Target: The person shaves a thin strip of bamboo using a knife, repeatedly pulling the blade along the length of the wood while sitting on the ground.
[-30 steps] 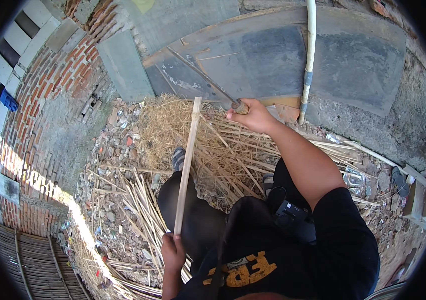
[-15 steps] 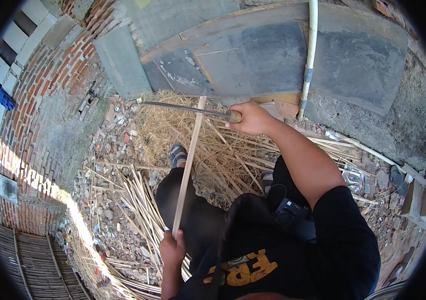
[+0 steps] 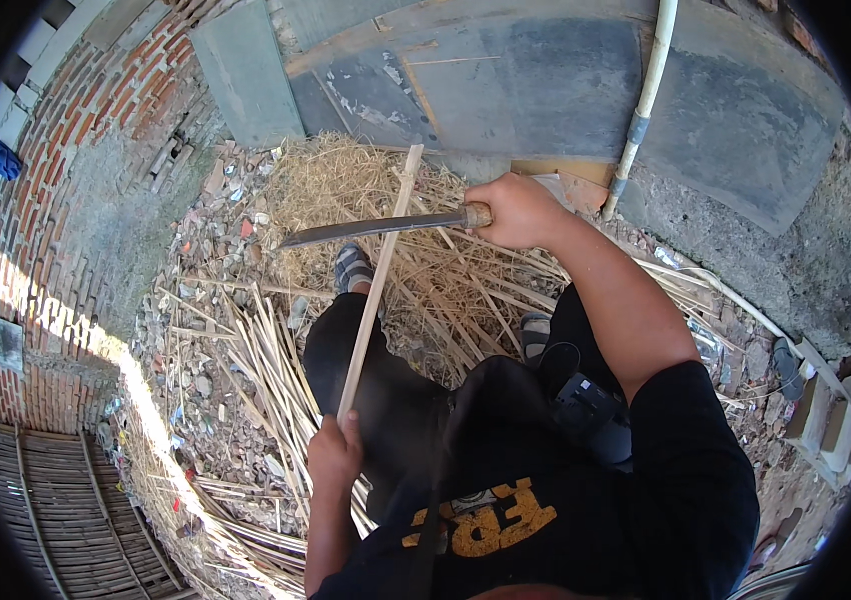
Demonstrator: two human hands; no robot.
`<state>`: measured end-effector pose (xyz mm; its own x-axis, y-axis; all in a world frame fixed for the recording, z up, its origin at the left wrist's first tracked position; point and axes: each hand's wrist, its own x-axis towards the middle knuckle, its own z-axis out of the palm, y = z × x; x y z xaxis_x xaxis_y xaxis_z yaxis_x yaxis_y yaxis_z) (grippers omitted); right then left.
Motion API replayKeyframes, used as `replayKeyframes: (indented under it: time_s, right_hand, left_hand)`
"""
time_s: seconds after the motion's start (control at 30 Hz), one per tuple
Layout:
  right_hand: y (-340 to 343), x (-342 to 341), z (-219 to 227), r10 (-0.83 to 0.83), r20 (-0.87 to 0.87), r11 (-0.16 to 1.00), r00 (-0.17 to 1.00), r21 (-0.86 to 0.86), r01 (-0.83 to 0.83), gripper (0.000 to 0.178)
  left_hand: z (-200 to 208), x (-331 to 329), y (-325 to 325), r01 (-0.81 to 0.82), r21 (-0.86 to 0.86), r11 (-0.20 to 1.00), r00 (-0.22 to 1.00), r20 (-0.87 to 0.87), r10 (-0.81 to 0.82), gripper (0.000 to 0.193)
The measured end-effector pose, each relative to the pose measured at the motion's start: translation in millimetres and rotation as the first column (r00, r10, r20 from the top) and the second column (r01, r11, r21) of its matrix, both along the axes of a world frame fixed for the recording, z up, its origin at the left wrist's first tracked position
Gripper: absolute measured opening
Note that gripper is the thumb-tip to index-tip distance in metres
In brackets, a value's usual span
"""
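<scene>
My left hand (image 3: pixel 336 450) is closed round the near end of a long, pale bamboo strip (image 3: pixel 370 315). The strip slants up and away from me past my left knee. In my right hand (image 3: pixel 521 210) is the handle of a machete (image 3: pixel 336 231). Its dark blade points left and crosses over the strip's upper part; whether it bites into the wood cannot be made out. A thin raised sliver shows near the strip's far tip.
Many split strips (image 3: pixel 271 375) lie on the rubble by my left leg. Dry shavings (image 3: pixel 321 185) heap around my sandalled feet. Grey boards (image 3: pixel 546 90) and a white pipe (image 3: pixel 653 75) line the wall ahead. A wooden stool (image 3: pixel 831 430) is at the right, a brick wall (image 3: pixel 76 190) at the left.
The machete blade has come down the strip toward me, and more of its flat side shows. Both hands keep their holds. The whole view has shifted a little.
</scene>
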<state>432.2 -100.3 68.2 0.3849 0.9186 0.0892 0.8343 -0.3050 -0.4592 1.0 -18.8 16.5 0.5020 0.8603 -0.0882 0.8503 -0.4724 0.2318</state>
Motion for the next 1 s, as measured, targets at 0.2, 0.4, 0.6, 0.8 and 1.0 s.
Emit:
replayKeyframes:
  time_s: [0.2,0.4,0.6,0.8,1.0]
  right_hand:
    - [-15,28,12,-0.169,-0.053,0.985,0.984,-0.027,0.168,0.044]
    - [-14,30,1,-0.156,-0.183,0.986,0.971,0.028,0.164,0.047]
    - [0,-12,9,0.142,0.098,0.978,0.985,-0.166,-0.125,0.029]
    - [4,10,-9,-0.008,0.078,0.987,0.997,-0.161,0.020,0.026]
    - [-5,33,-21,-0.155,0.111,0.985,0.982,-0.064,0.162,0.032]
  left_hand:
    - [-8,5,-2,-0.018,0.021,1.000,1.000,0.025,0.017,0.046]
    - [-7,8,2,0.018,-0.001,1.000,0.999,0.045,-0.018,0.049]
    - [-2,10,2,0.022,0.035,0.999,1.000,0.009,-0.022,0.052]
    - [-10,1,3,0.003,0.071,0.997,0.998,0.060,-0.008,0.050]
    - [-4,-6,19,0.105,-0.022,0.994,0.988,0.120,-0.101,0.050]
